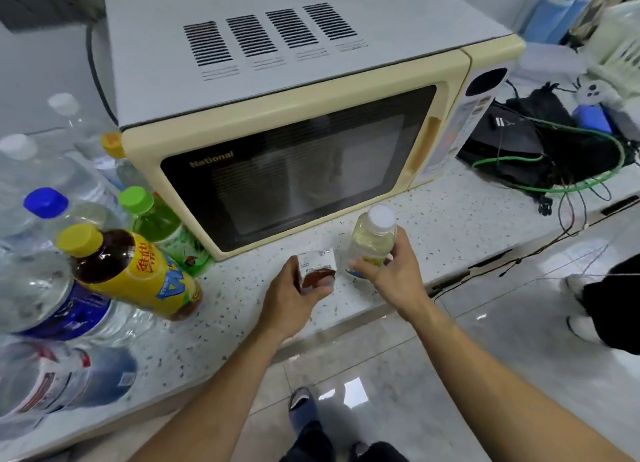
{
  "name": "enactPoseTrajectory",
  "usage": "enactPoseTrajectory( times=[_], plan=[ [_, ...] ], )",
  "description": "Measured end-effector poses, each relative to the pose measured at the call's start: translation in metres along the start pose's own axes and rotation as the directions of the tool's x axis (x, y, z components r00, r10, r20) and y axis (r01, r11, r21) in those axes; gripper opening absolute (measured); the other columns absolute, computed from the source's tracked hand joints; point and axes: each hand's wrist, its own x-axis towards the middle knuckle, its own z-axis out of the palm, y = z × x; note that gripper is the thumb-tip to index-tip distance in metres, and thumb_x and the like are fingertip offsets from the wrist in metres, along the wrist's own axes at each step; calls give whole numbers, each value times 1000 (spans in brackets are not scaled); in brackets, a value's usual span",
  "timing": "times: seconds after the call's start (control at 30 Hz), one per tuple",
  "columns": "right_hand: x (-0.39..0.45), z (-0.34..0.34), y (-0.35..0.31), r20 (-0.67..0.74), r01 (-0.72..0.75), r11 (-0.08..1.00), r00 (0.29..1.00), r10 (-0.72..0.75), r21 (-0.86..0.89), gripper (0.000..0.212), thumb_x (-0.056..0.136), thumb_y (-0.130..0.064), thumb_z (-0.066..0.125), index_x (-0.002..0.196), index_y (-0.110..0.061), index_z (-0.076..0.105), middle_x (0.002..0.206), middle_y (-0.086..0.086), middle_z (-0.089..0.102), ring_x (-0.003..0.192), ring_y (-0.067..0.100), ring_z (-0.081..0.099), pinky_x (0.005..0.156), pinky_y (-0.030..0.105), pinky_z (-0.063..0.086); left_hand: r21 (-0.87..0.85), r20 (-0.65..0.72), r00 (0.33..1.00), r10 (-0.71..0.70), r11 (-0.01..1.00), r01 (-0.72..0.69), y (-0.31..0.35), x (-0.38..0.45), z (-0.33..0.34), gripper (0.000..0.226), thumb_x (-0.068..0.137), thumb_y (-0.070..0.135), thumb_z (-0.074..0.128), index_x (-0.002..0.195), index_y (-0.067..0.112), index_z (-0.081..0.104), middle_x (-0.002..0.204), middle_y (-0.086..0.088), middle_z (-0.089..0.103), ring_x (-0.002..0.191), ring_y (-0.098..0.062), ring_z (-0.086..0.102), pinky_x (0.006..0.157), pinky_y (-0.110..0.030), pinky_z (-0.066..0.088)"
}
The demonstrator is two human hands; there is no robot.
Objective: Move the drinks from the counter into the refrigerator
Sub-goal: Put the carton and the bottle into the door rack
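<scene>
Both hands are clamped on drinks just above the speckled white stone bench [460, 226]: the right hand [389, 274] wraps a pale-yellow plastic bottle with a white cap [372, 236], the left hand [294, 297] a small brown-and-white drink carton [317, 265], likely one each to save trips.

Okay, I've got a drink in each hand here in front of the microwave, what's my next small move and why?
Probably lift both drinks off the counter and turn toward the refrigerator, which is not in view. Your left hand already grips the small carton and your right hand grips the pale bottle, so neither can take another of the bottles at the left.
</scene>
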Motion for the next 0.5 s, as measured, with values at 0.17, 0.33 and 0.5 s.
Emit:
enactPoseTrajectory(
  times=[0.17,0.33,0.5],
  plan=[
    [-2,-1,-6,5,38,999,999,-38,-8,67,69,-27,90,105,-59,44,107,-33,58,102,-13,56,75,4,48,-33,-109,994,-30,999,27,1,-15,-1,52,75,33,84,120,36,59,115,18,65,106,-5,61,80,-17,48],
    [-23,-7,-7,86,30,998,996,-34,52,60,72,-26,88,112,-42,47,109,-19,59,101,-1,59,82,20,50,-352,-154,973,-172,930,108,-4,-58,-5,23,82,30,78,101,36,67,95,15,76,85,-4,73,62,-21,57],
    [-75,-9,-2,220,-62,969,976,8,241,54,75,-10,85,119,-23,56,106,-2,71,92,8,70,73,25,59,-645,-146,956,-255,757,103,-16,-122,-1,46,72,48,71,110,22,68,105,-4,76,94,-21,73,76,-42,58]
  ],
)
